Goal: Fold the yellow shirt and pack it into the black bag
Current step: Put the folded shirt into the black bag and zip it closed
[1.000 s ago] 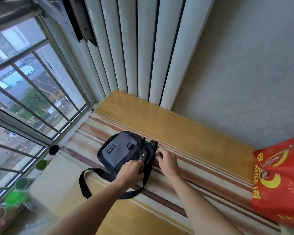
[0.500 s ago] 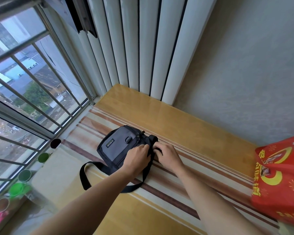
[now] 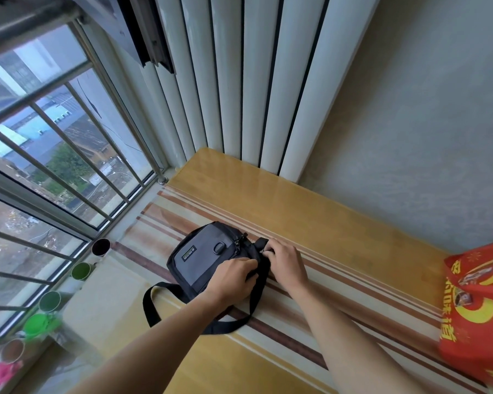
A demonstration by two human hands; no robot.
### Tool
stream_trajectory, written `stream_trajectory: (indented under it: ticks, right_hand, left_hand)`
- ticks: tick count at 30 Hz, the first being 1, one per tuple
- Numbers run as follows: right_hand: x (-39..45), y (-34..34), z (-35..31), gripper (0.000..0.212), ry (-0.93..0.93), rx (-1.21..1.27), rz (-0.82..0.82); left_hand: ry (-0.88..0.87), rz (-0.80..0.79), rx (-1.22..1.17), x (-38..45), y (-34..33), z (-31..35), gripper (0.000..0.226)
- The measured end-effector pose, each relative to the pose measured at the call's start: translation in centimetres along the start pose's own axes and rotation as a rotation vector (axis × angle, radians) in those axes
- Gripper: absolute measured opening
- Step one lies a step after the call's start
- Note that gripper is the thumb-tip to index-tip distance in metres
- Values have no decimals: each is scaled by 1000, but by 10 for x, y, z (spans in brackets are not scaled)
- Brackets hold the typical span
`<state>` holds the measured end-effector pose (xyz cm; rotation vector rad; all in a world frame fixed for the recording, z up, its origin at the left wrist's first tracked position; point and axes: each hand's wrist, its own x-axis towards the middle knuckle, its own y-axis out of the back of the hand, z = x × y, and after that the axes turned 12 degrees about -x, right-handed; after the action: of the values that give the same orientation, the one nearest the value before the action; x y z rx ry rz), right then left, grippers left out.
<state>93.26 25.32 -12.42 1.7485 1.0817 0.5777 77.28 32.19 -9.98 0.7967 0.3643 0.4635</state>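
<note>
Right now the black bag (image 3: 208, 260), a small shoulder bag with a grey front panel, lies on a striped cloth (image 3: 319, 282) spread over the wooden table (image 3: 310, 206). Its black strap (image 3: 165, 305) loops out toward the near edge of the table and curls back under the forearms. The left hand (image 3: 234, 280) rests on the bag's near right corner, its fingers curled down over the fabric and pressing on it. The right hand (image 3: 285, 265) sits just beside it at the bag's right end, fingers bent and pinched at the top edge near a black strap tab; what exactly they pinch is probably a zipper pull, though it is too small to tell. No yellow shirt shows on the table.

To the left, a barred window (image 3: 49, 155) looks out over buildings, and a row of small coloured cups (image 3: 80, 271) stands on the sill below it. White vertical blinds (image 3: 239, 81) hang behind the table's far end. A red bag with yellow print (image 3: 475, 308) stands on the right side of the table, well apart from the hands.
</note>
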Motion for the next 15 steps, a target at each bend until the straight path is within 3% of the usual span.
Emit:
stream_trajectory:
  ticks: [6, 9, 13, 15]
  right_hand:
    - [7, -14, -12, 9, -66, -4, -39]
    - [8, -11, -12, 7, -53, -15, -28]
    - [0, -1, -13, 22, -125, -56, 4]
    - [-6, 3, -12, 27, -251, -50, -59]
  left_hand:
    - [-37, -31, 38, -1, 9, -7, 17]
    - [-25, 26, 72, -2, 9, -10, 19]
    - [120, 196, 85, -3, 12, -22, 17]
    - [210, 194, 110, -7, 14, -33, 31]
